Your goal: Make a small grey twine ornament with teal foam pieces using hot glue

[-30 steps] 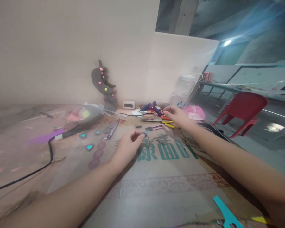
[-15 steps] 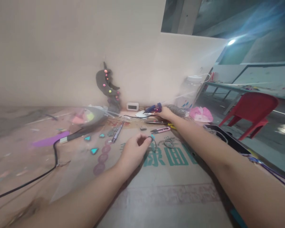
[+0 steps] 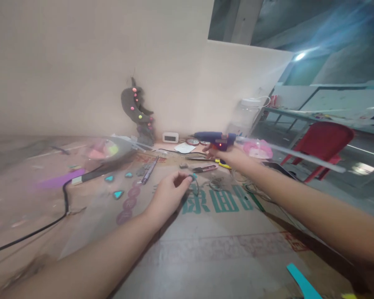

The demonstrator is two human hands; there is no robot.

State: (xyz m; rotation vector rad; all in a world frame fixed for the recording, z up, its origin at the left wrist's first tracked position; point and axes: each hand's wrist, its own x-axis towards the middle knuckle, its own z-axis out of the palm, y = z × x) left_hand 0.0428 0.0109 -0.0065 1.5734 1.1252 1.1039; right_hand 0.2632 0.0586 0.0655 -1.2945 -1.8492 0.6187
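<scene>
My right hand (image 3: 226,155) is wrapped round the grip of a blue hot glue gun (image 3: 210,137), raised above the far part of the table. Its nozzle points left, a small red light glows on its body, and a long pale glue stick (image 3: 299,155) sticks out of its back. My left hand (image 3: 171,191) is closed in a pinch over the cardboard, holding the end of a thin grey cord (image 3: 197,187) that curves down from the fingertips. More grey cord (image 3: 216,183) lies in a loose coil to the right. Pink-handled thread snips (image 3: 205,168) rest just beyond.
Several turquoise heart-like pieces (image 3: 118,194) and a pen (image 3: 150,170) lie left of my left hand. A small white digital clock (image 3: 170,137) stands by the wall, below a hanging grey crescent ornament (image 3: 131,106). A black cable (image 3: 65,195) runs along the left. A clear bottle (image 3: 247,114) stands back right.
My right hand has lifted the glue gun from the white pad at the back and drawn it slightly right and nearer. My left hand keeps its pinch on the cord.
</scene>
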